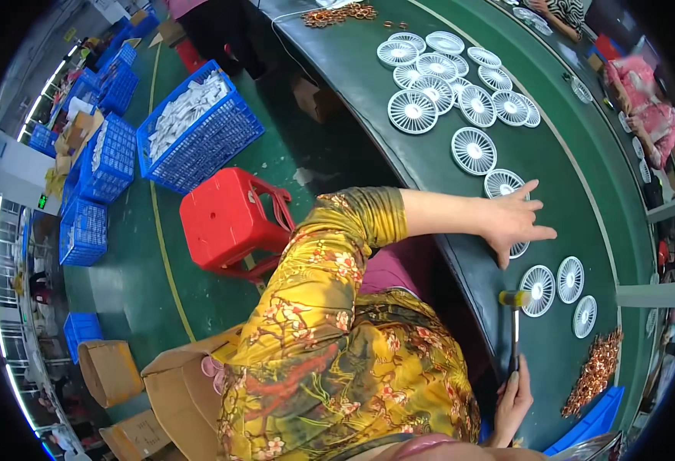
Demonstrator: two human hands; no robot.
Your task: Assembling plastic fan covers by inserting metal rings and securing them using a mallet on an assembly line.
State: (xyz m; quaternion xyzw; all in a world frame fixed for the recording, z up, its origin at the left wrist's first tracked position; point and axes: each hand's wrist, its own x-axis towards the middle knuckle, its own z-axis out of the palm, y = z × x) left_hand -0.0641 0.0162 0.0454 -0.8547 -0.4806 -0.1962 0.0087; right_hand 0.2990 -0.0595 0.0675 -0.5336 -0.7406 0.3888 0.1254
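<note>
My left hand [512,220] reaches out over the green table with its fingers spread. Beneath it is a white spoked disc [504,182], partly covered by the hand; I cannot tell whether they touch. My right hand [514,396] is closed round the dark handle of a small mallet [515,326] with a yellow head. The mallet's head is beside a white spoked disc [537,291] with a shiny centre. Two more discs [571,279] lie just to the right of that one. Another spoked disc [474,151] lies beyond my left hand.
Several spoked discs [412,112] cluster farther up the table [429,165]. Copper-coloured rings lie in a near pile [595,373] by a blue tray [589,422] and in a far pile [339,14]. A red stool [226,219], filled blue crates [199,138] and cardboard boxes [111,373] stand left.
</note>
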